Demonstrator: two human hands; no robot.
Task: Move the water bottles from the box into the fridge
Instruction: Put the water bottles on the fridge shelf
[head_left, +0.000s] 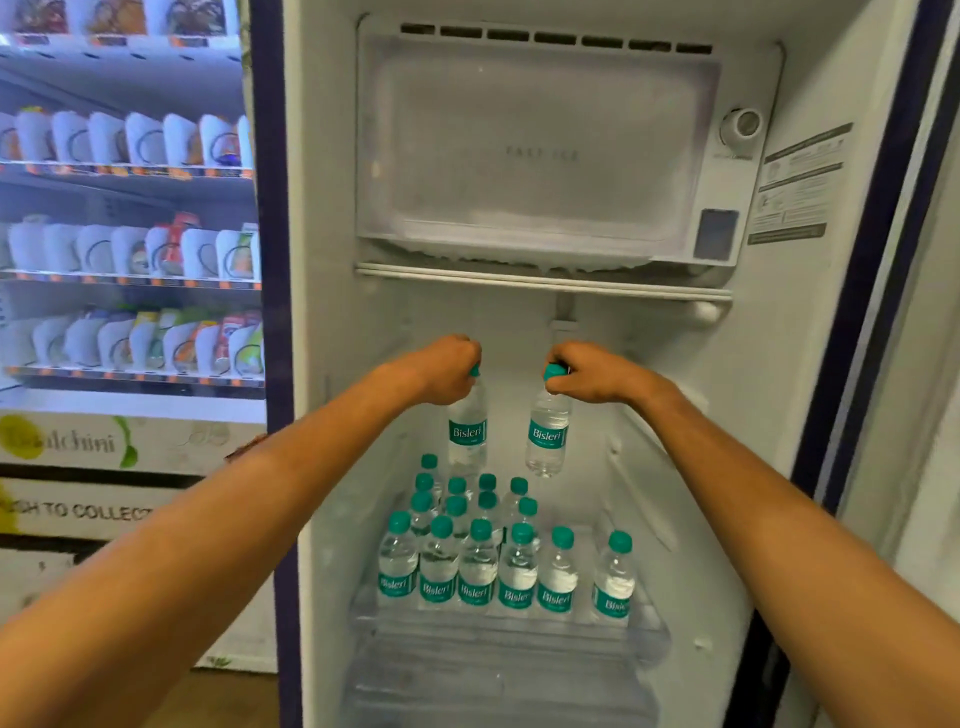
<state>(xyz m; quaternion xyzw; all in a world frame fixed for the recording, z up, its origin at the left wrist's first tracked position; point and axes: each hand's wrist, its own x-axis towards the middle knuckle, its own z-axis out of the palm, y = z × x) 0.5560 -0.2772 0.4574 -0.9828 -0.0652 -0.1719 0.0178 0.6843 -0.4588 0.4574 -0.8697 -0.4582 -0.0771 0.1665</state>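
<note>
Inside the open fridge (322, 467), the left hand (447, 366) grips one water bottle (467, 434) by its teal cap, and the right hand (587, 371) pinches the cap of a second bottle (548, 436), both hanging upright above the shelf. Below them, a cluster of standing bottles (478, 561) fills the clear shelf (498, 629) in rows. A vending machine (130, 234) stands just left of the fridge.

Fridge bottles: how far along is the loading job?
Well along: standing bottles already crowd the fridge shelf. The left hand grips the left bottle by its cap, the right hand the right bottle, above them. Those two remain to set down; the box is out of view.
</note>
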